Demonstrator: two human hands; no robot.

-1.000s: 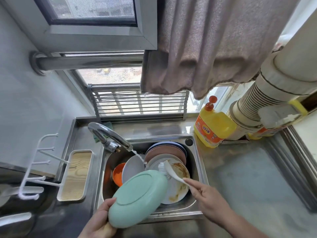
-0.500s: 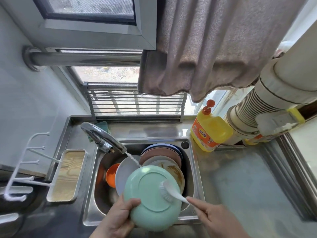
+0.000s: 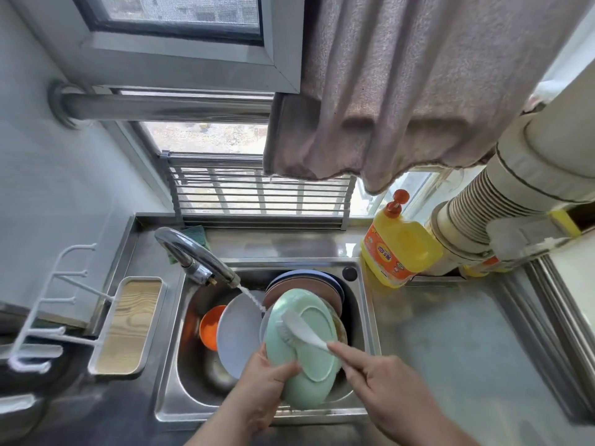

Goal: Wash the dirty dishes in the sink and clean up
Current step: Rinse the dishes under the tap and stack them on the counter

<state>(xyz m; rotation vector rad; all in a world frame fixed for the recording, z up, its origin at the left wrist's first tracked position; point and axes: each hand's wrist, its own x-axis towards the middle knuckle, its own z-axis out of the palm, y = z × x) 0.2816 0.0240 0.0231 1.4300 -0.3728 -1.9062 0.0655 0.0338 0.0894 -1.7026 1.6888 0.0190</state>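
Observation:
My left hand grips the near-left rim of a mint-green plate, held tilted with its underside up over the steel sink. My right hand holds a white dish brush; its bristles press on the plate's upper left. Water runs from the chrome tap onto the plate's far edge. In the basin lie a grey plate, an orange bowl, and stacked brown and blue plates. A soiled plate is mostly hidden behind the green one.
A yellow detergent bottle stands on the counter right of the sink. A white tray with a wood-grain bottom and a white hook rack sit at the left. A folding rack leans at the window, under a hanging cloth.
The green plate moved from the sink's near-left edge to over the basin under the water stream. The brush left the soiled plate and now scrubs the green plate's underside.

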